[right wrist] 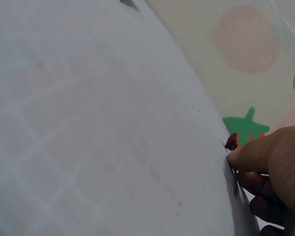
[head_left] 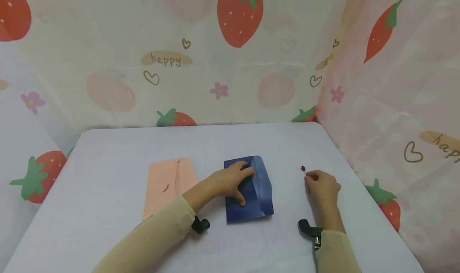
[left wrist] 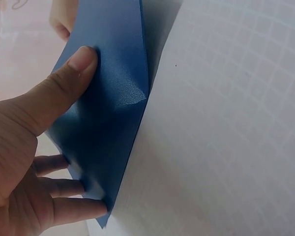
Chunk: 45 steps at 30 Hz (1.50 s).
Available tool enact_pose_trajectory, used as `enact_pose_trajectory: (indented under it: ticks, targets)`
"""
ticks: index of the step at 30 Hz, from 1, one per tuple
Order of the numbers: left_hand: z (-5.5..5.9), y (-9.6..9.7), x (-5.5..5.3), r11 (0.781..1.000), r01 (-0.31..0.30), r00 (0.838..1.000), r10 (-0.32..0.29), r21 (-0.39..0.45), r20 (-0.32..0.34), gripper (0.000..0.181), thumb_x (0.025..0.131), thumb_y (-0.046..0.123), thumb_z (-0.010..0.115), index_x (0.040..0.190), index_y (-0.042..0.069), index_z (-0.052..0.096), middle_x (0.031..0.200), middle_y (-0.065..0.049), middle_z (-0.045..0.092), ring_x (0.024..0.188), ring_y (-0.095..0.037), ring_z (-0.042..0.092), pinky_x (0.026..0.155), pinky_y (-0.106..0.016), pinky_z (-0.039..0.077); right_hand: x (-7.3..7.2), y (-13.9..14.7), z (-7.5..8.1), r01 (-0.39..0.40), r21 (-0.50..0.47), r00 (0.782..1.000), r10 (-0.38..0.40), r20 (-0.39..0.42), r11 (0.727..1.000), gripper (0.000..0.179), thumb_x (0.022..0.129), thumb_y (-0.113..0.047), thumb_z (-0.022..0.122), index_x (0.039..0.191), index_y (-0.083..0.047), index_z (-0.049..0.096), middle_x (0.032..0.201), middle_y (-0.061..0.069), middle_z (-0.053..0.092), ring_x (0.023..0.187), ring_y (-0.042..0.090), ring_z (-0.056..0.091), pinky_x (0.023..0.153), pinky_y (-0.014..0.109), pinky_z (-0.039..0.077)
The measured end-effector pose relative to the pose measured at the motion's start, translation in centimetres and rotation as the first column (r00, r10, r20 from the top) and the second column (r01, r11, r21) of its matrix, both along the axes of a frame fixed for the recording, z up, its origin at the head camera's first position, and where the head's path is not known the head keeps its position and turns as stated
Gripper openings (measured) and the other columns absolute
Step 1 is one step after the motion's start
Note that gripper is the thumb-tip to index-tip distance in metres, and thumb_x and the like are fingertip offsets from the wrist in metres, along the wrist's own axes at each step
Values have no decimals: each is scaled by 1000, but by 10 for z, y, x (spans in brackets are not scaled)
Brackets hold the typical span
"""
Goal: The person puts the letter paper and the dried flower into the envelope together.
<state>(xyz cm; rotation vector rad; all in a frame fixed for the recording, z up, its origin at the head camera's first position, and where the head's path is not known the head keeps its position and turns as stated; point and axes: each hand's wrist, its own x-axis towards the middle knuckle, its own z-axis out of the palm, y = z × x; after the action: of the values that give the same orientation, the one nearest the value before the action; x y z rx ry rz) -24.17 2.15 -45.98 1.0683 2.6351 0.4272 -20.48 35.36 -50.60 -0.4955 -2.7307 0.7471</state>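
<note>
A blue envelope (head_left: 244,215) lies on the white table with its flap (head_left: 265,185) folded out to the right. My left hand (head_left: 230,181) rests over it, fingers spread, with the fingertips near the flap's fold. In the left wrist view, the thumb (left wrist: 73,73) lies on the blue paper and the other fingers touch its edge. Right of the envelope, my right hand (head_left: 323,187) pinches the thin stem of a small dark-red flower (head_left: 303,168) between thumb and fingers. The flower head (right wrist: 231,141) sticks out past the fingertips in the right wrist view.
A pink envelope (head_left: 161,185) with a dark curved mark lies left of the blue one, partly behind my left forearm. The white table (head_left: 118,145) is bounded by fruit-patterned cloth (head_left: 233,57) at the back and sides. Each wrist carries a small black camera (head_left: 201,226).
</note>
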Motion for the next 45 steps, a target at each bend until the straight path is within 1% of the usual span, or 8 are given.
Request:
enact_pose_trajectory:
  ticks: [7,15,25,28,32,36,39,45]
  targets:
    - [-2,1,-1,1000,-2,1000,2,-9,-10,85,67,51,93,137,33,47,163,-14,31,148,-34,39,105,-55,49,-1,-4,-1,30,14,999,-31,18,999,24,96,-22,64,106,-4,76,99,16,75,97,39,63,88,56,32]
    - [-2,1,-1,1000,9,1000,-9,-3,-14,82,67,50,93,133,33,47,163,-14,31,148,-33,37,104,-53,50,-1,-4,-1,-1,81,1000,2,-10,997,22,96,-18,61,103,-2,75,97,18,74,95,40,63,82,57,36]
    - [1,0,-1,1000,6,1000,-6,2,-10,83,67,50,93,134,32,47,164,-15,29,148,-34,38,104,-53,50,0,-3,12,-50,-7,998,50,-23,999,21,104,-20,56,112,-4,67,109,20,71,103,40,62,90,59,32]
    - [0,1,-1,1000,10,1000,-10,-5,-8,83,68,51,93,135,32,47,164,-15,29,148,-34,38,104,-53,50,3,-3,15,-70,-85,997,68,-30,994,20,105,-20,58,115,-5,66,109,18,71,100,35,64,92,52,41]
    - [-1,1,0,1000,11,1000,-11,-16,-11,83,68,51,93,135,32,47,164,-15,30,148,-34,38,104,-53,50,7,-6,17,-147,-158,987,134,-89,977,21,103,-19,62,119,-7,70,106,14,74,95,27,65,78,35,50]
    - [-3,2,0,1000,11,1000,-11,-25,-15,84,68,51,93,135,32,47,164,-14,30,148,-34,38,103,-53,51,9,-11,19,-221,-198,969,191,-160,955,21,103,-17,63,120,-9,73,103,11,77,98,22,65,75,22,47]
    - [-3,2,0,1000,13,1000,-14,-26,-19,84,67,51,93,135,33,47,164,-15,30,148,-34,38,102,-53,51,11,-15,23,-244,-229,963,206,-176,942,21,104,-16,60,119,-9,73,105,10,77,102,21,66,76,16,47]
    - [1,2,1,1000,13,1000,-14,-23,-19,84,68,50,93,136,32,47,164,-15,30,149,-34,37,103,-54,51,11,-22,31,-256,-298,961,211,-177,920,23,106,-17,56,120,-3,68,110,11,76,103,15,65,80,14,46]
